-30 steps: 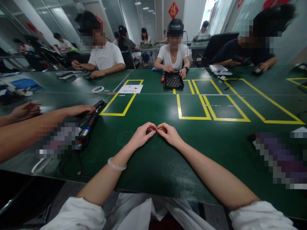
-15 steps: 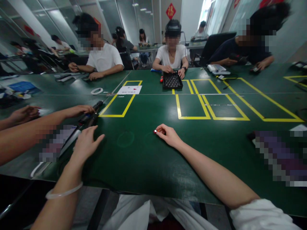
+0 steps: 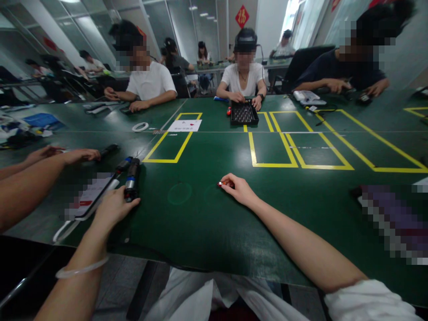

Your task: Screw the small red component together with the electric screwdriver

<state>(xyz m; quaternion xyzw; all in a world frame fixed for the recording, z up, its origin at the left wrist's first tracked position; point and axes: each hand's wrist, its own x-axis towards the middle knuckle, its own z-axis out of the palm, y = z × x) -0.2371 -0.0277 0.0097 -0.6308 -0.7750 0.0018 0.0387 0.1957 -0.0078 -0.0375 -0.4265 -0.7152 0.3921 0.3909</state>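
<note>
My left hand (image 3: 115, 206) is at the near end of a black flashlight-like cylinder (image 3: 133, 171) with a silver and blue band. The thumb and fingers close around that end; some fingertips are hidden. A second dark cylinder (image 3: 124, 164) with a blue ring lies just left of it. Over the middle of the green table (image 3: 187, 232), my right hand (image 3: 238, 188) pinches a small red piece (image 3: 219, 183) with a pale spot, too small to name. A faint ring mark (image 3: 179, 193) shows on the tabletop left of this hand.
A co-worker's arms (image 3: 30, 187) reach in from the left, one hand at another dark cylinder (image 3: 109, 150). A phone (image 3: 88, 196) lies left of my left hand. Yellow tape outlines (image 3: 272, 165), a paper sheet (image 3: 185, 125) and a black tray (image 3: 244, 122) are farther off.
My left hand has closed from open onto the near end of the black cylinder, which now lies beside it. The co-worker's hand has moved left, away from there. My right hand stays put.
</note>
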